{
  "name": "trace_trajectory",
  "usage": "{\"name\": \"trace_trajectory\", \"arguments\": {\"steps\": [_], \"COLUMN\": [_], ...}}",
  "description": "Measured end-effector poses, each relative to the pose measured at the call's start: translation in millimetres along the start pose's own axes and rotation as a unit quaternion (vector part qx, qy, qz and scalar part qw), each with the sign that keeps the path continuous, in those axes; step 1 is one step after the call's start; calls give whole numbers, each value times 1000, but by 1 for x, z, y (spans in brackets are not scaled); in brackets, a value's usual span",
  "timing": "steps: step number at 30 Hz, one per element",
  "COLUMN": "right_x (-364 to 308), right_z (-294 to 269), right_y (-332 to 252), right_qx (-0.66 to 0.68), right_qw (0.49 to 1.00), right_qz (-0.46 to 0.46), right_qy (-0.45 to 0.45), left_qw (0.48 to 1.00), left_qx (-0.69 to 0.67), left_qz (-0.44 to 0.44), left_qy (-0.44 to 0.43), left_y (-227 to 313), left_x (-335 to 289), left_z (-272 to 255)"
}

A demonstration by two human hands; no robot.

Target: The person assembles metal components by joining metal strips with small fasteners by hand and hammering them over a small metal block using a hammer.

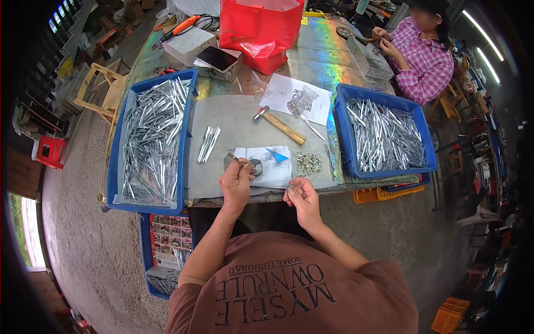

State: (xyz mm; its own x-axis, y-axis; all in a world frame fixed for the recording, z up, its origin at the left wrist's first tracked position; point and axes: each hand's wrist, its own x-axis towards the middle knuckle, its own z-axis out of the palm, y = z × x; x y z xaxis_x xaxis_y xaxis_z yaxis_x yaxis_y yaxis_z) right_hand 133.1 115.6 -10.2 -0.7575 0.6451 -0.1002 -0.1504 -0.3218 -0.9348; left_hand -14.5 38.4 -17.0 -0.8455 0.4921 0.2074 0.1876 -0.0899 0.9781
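My left hand (236,183) is closed in a pinch over the near edge of a white paper-covered pad (273,177). A small dark piece shows at its fingertips, too small to name. Beside those fingers a dark ring-shaped object (256,167) rests on the pad, along with a blue triangular scrap (277,155). My right hand (303,201) is pinched at the pad's near right corner; whatever its fingertips hold cannot be made out. Just beyond it lies a pile of small shiny metal pieces (309,163). A few silver rods (208,145) lie to the left.
Blue trays full of silver metal rods flank the work spot: left tray (115,167), right tray (389,173). A wooden-handled hammer (285,128) lies beyond the pad. Farther back are a red bag (258,28) and a phone (217,58). Another person (425,58) works at far right.
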Motion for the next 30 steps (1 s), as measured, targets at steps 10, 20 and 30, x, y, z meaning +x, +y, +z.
{"name": "trace_trajectory", "arguments": {"steps": [10, 20, 30], "right_x": [-1, -1, 2], "right_z": [-3, -1, -1], "right_y": [2, -1, 2], "right_qx": [4, -3, 7], "right_qw": [1000, 1000, 1000], "right_qz": [-11, -11, -10], "right_qy": [-3, -10, -24], "left_qw": [999, 999, 999], "left_qx": [31, 36, 52], "left_qz": [0, 3, 9], "left_qy": [-16, -7, 4], "left_y": [5, 4, 7], "left_x": [-1, -2, -4], "left_z": [0, 1, 2]}}
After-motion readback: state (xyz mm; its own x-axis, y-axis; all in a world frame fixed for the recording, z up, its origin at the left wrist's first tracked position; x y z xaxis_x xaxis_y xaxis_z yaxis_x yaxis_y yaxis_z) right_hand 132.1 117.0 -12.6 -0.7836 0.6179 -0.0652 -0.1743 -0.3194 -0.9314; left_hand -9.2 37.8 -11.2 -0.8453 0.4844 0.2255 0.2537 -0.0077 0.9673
